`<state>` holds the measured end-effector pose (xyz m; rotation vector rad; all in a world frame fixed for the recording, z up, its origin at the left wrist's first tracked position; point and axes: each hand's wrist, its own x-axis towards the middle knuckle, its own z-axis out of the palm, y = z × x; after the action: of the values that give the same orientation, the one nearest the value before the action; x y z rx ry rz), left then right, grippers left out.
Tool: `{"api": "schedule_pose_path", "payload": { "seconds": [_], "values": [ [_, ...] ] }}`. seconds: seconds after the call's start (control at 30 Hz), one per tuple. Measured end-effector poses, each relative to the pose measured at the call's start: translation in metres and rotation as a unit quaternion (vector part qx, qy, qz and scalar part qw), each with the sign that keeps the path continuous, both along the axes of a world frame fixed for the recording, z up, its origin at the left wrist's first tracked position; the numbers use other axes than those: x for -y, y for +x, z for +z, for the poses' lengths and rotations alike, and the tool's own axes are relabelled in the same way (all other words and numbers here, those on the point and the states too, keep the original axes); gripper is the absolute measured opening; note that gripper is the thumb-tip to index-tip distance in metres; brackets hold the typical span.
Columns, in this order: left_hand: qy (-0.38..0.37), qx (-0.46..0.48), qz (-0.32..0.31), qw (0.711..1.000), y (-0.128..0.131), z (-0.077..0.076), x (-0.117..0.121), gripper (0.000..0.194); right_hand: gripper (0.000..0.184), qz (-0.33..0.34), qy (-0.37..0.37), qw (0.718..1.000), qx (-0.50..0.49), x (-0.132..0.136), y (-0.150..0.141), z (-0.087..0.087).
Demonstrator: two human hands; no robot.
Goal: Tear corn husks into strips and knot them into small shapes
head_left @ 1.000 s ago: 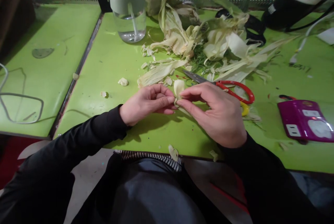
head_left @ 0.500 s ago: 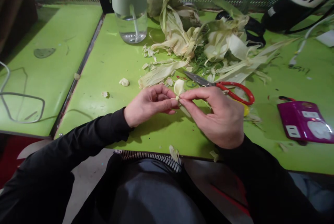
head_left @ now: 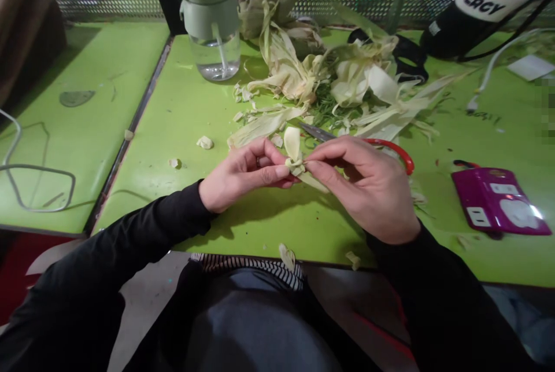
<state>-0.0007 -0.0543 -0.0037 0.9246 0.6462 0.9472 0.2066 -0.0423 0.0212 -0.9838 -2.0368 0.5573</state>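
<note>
Between my hands is a strip of pale corn husk (head_left: 292,143), knotted in the middle, with a rounded petal-like end standing up and a flat tail pointing down to the right. My left hand (head_left: 245,172) pinches the knot's left side between thumb and fingers. From the right, my right hand (head_left: 362,184) pinches the husk at the knot with thumb and forefinger. Behind my right hand lie scissors (head_left: 318,132) with red handles, partly covered by that hand. A heap of loose corn husks (head_left: 299,74) spreads just beyond.
A clear bottle with a green top (head_left: 212,30) stands at the back. On the right are a purple power socket (head_left: 500,198), a white cable (head_left: 489,68) and a black bottle (head_left: 472,10). Small husk scraps (head_left: 204,142) dot the green table (head_left: 143,187), which has a seam at left.
The husk knot now shows more openly between my fingertips, and its tail has swung out to the right. My right fingers have drawn slightly rightward. The view has shifted a little.
</note>
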Motion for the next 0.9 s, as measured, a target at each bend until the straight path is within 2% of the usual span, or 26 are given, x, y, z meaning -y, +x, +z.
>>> {"api": "schedule_pose_path", "payload": {
  "seconds": [0.13,0.23,0.33,0.53,0.63,0.77,0.9],
  "values": [
    [0.043,-0.019,-0.026,0.999,-0.003,0.004,0.001,0.031,0.007,-0.027,-0.041,0.998,-0.040,0.005,-0.001,0.000],
    [0.079,-0.060,-0.033,0.995,-0.003,0.005,0.003,0.031,0.006,-0.031,-0.040,0.998,-0.047,0.009,-0.004,-0.004],
    [0.098,-0.081,-0.011,0.992,-0.001,0.004,0.005,0.029,0.005,-0.033,0.000,0.999,-0.019,0.011,-0.007,-0.008],
    [0.085,-0.083,0.042,0.992,0.004,0.002,0.007,0.031,0.004,-0.069,0.053,0.996,0.019,0.013,-0.011,-0.012],
    [0.129,-0.109,0.067,0.983,0.007,0.001,0.010,0.030,0.003,-0.083,0.083,0.992,0.039,0.013,-0.012,-0.015],
    [0.168,-0.164,0.081,0.969,0.009,0.001,0.013,0.023,0.002,-0.080,0.070,0.994,0.031,0.011,-0.014,-0.021],
    [0.223,-0.233,0.110,0.940,0.009,0.003,0.014,0.014,0.005,-0.082,0.076,0.993,0.038,0.011,-0.015,-0.026]
  ]
}}
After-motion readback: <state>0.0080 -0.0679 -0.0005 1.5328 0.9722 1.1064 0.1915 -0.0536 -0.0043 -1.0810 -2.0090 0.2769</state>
